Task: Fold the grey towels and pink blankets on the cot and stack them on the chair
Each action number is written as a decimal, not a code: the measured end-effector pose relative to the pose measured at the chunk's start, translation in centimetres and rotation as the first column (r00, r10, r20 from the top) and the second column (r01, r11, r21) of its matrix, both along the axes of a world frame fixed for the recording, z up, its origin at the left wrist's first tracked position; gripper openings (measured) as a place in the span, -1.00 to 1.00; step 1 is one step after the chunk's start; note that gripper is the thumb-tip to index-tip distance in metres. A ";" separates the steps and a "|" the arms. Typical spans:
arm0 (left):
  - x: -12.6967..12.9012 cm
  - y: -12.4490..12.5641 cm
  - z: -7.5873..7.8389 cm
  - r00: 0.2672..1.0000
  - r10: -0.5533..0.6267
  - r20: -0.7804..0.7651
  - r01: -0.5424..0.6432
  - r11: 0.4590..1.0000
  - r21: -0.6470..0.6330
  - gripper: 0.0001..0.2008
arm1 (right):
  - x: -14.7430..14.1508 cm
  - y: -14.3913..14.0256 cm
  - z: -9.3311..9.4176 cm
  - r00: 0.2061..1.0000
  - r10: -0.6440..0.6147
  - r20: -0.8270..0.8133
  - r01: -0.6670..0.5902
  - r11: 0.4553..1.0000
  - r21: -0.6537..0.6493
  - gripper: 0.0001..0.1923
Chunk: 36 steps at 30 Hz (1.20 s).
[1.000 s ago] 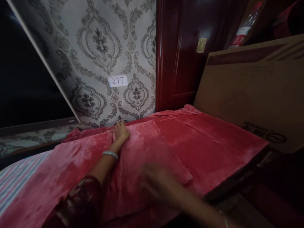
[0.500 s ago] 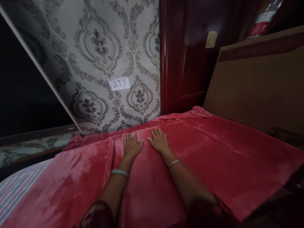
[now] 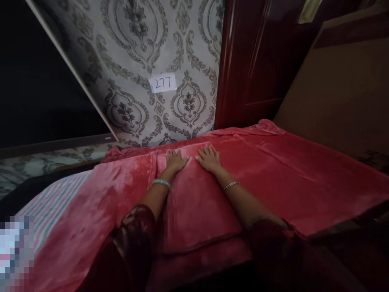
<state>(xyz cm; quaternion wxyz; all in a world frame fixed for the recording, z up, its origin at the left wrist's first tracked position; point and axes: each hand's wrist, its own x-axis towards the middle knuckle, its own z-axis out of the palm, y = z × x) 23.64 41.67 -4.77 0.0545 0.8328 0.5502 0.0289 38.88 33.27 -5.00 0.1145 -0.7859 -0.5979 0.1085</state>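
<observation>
Hands lie flat and side by side on a red velvet pillow (image 3: 194, 202), palms down, fingers spread and pointing toward the wall. Left hand (image 3: 176, 160) rests near the pillow's far left corner, right hand (image 3: 209, 159) just beside it, the two thumbs near each other but apart. Neither grip closes on anything: both are open, pressing on the plush cover. A pale beaded bangle (image 3: 161, 183) circles the left wrist and a thin metal bracelet (image 3: 231, 185) the right. Dark patterned sleeves (image 3: 133, 239) cover the forearms nearest the camera.

The pillow lies on the bed, on top of a red blanket (image 3: 291, 170) of the same plush cloth, which spreads wide to the right and also covers the bed to the left. The pillow's near seam shows as a dark curved line close to the bed's front edge. At the far left a striped sheet (image 3: 51, 202) in pink and grey shows from under the blanket.

Behind the bed stands a wall with grey damask wallpaper (image 3: 136, 61), and on it a small white label (image 3: 163, 83) reading 277. To the right of that is a dark red wooden panel (image 3: 249, 61), glossy, and further right a large brown cardboard sheet (image 3: 340, 93) leans up beside the bed. To the left a white strip runs slantwise along a dark opening (image 3: 36, 81).
</observation>
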 end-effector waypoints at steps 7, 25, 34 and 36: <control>-4.7 -1.4 0.1 0.956 -0.290 -0.046 0.289 0.957 -0.038 -0.38 | -8.6 -10.1 -1.1 0.928 0.365 -0.075 -0.362 0.930 0.057 -0.31; -10.1 -10.9 -1.9 0.901 -0.429 -0.062 0.432 0.898 0.076 -0.31 | -6.2 -20.7 -3.7 0.995 0.102 0.011 -0.096 0.886 0.454 -0.50; -9.9 -10.8 0.0 0.897 -0.438 -0.067 0.437 0.899 -0.034 -0.31 | -2.7 -22.8 -7.3 0.995 -0.007 -0.101 0.062 0.836 0.546 -0.47; -11.1 -11.0 1.0 0.895 -0.444 -0.038 0.443 0.896 -0.035 -0.37 | -1.0 -23.2 -7.8 0.975 -0.050 -0.214 0.169 0.796 0.581 -0.41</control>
